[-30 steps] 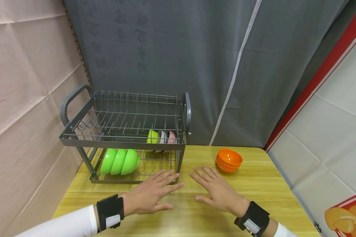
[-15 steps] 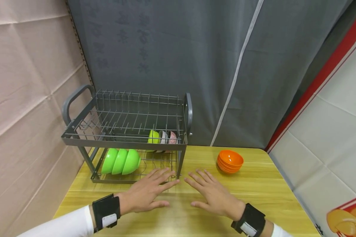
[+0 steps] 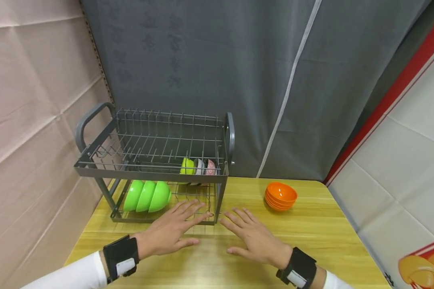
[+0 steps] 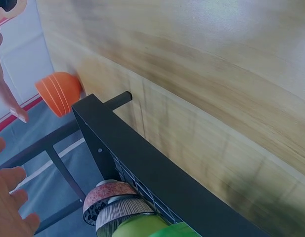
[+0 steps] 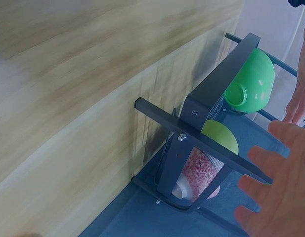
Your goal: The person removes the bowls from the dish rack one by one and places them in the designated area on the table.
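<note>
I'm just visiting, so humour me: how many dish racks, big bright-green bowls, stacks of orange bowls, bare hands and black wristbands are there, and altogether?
Dish rack: 1
Big bright-green bowls: 3
Stack of orange bowls: 1, counted as one stack
Bare hands: 2, left hand and right hand
Black wristbands: 2
Total: 9

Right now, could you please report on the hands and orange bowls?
Left hand, right hand: open, empty. Orange bowls: stacked, right of rack. Nothing visibly blocking them.
</note>
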A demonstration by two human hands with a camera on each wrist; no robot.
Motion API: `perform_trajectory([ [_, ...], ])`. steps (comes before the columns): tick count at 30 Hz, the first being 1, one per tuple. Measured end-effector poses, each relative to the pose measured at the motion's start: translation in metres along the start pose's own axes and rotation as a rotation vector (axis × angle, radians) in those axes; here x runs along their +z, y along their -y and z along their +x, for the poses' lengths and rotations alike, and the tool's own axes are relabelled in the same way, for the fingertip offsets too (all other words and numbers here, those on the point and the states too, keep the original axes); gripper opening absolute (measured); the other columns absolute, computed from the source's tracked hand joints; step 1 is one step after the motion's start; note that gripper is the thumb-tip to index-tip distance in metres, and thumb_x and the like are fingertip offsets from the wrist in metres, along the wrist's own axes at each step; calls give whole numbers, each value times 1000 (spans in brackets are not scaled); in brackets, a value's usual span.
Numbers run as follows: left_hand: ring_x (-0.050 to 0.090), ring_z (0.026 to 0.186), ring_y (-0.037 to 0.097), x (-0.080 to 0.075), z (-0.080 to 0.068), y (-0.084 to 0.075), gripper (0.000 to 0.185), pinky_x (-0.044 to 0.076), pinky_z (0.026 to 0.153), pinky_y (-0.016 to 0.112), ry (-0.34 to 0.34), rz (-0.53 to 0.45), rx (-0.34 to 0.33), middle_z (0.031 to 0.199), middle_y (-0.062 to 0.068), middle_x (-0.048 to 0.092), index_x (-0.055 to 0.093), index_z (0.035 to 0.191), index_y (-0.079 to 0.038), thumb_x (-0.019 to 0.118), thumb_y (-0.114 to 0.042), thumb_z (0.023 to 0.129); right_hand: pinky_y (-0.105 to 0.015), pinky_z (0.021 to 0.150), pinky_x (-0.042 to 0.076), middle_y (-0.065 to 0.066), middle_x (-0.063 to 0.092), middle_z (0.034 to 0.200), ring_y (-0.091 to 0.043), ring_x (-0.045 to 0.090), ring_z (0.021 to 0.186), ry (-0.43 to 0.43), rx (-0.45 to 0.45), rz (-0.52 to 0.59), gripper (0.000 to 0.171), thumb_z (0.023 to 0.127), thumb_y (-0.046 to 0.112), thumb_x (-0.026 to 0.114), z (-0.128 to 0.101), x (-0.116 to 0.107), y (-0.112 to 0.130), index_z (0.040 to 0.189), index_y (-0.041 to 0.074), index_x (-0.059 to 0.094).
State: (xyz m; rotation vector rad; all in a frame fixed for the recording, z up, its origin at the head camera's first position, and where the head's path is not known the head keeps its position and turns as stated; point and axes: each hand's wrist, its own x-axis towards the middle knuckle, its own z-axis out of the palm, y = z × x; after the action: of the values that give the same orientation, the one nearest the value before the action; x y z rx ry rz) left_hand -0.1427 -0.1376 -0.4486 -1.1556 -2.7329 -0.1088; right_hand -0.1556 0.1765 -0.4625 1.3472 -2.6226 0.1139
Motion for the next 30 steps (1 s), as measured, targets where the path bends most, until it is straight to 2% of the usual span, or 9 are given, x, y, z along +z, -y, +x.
perform_trajectory([
  [7, 30, 154, 36, 1, -5, 7, 72, 30, 123, 57, -23, -4, -14, 169, 8, 25, 28, 161, -27, 36, -66, 101, -57, 123, 30, -8, 37, 164, -37, 38, 149, 5, 9, 2, 78, 98, 69, 41, 7, -1, 2, 160, 24, 31],
  [14, 31, 153, 36, 3, -10, 11, 71, 28, 124, 56, -65, 7, -12, 166, 11, 31, 32, 160, -24, 40, -63, 102, -57, 123, 29, -10, 39, 163, -37, 37, 150, 16, 2, 15, 78, 98, 70, 39, 12, -2, 5, 159, 22, 33],
  [21, 33, 152, 35, 4, -17, 15, 71, 27, 124, 56, -65, 2, -53, 165, 12, 32, 29, 161, -26, 41, -63, 101, -56, 122, 32, -10, 39, 163, -36, 38, 149, 22, -12, 5, 77, 98, 70, 39, 13, 2, 7, 159, 24, 33],
  [26, 33, 152, 34, 4, -19, 19, 70, 29, 123, 57, -93, 11, -69, 164, 11, 34, 34, 159, -25, 43, -62, 101, -56, 122, 32, -7, 37, 164, -36, 39, 149, 19, -27, 12, 76, 98, 69, 39, 16, 3, 9, 160, 25, 31],
  [30, 33, 152, 36, 3, -21, 22, 69, 31, 122, 58, -85, 17, -90, 164, 12, 36, 35, 159, -24, 42, -62, 102, -56, 123, 31, -5, 35, 166, -35, 37, 150, 32, -26, 30, 76, 98, 70, 38, 22, 2, 11, 161, 28, 28],
])
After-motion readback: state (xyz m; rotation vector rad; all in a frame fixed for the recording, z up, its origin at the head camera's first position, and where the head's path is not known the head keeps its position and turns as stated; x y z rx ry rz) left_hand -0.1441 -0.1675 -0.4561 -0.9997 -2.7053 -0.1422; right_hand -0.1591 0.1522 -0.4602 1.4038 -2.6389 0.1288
